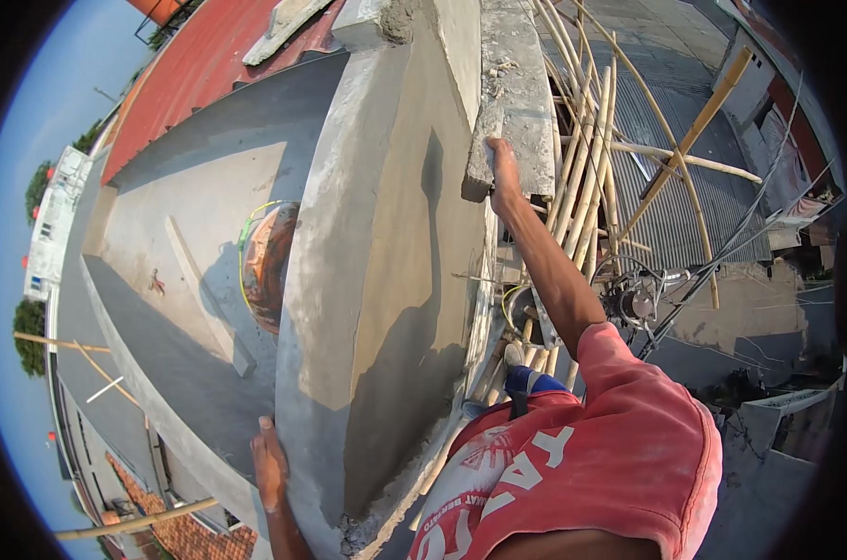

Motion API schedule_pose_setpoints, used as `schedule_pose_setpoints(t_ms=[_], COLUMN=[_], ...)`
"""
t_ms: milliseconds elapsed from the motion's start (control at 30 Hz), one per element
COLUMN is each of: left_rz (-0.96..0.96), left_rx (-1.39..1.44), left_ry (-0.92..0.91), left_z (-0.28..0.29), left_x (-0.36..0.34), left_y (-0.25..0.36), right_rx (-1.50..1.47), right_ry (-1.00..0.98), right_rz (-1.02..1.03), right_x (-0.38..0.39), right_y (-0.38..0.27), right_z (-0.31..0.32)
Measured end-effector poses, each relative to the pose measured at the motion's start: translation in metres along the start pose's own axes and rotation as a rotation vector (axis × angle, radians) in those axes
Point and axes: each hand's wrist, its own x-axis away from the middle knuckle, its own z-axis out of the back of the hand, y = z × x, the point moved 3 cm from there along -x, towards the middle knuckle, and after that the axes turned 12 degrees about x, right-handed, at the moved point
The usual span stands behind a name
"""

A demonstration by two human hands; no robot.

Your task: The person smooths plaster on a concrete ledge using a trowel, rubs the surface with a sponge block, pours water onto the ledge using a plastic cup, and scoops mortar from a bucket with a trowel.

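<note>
My right hand (pixel 505 173) is closed on the near end of a cement-crusted plank (pixel 523 112) at the outer side of a grey plastered wall (pixel 321 271). At lower left, my left hand (pixel 269 467) lies against the inner edge of the wall's top, fingers stretched out and holding nothing. Fresh, darker plaster (pixel 395 373) covers the wall's outer face, with my arm's shadow across it. Beyond the wall, an orange-brown bucket (pixel 272 266) smeared with mortar stands partly hidden by the wall top. A long wooden board (pixel 204 299) lies on the floor there.
Bamboo poles (pixel 582 177) form scaffolding on the right, with my foot (pixel 514 355) on the poles below. Cables (pixel 722 257) run past at right, above a corrugated metal roof (pixel 690 201). A red metal roof (pixel 199 75) rises at upper left.
</note>
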Motion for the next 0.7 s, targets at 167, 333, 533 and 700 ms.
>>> schedule_pose_setpoints(t_ms=[167, 333, 533, 700], left_rz=[-0.080, -0.152, -0.254, -0.178], left_rx=[-0.134, -0.268, -0.155, -0.165], left_ry=[0.091, 0.229, 0.126, 0.141], left_z=[0.002, 0.005, 0.001, 0.003], left_x=[0.010, 0.008, 0.004, 0.006], left_y=[0.004, -0.010, 0.014, 0.001], right_rx=[-0.066, 0.092, 0.106, 0.296], right_ry=[-0.159, -0.104, -0.142, -0.180], right_rz=[0.134, 0.339, 0.507, 0.485], right_x=[-0.084, -0.185, -0.176, 0.020], right_y=[-0.078, -0.093, -0.060, -0.023], right_z=[-0.068, -0.099, -0.102, -0.064])
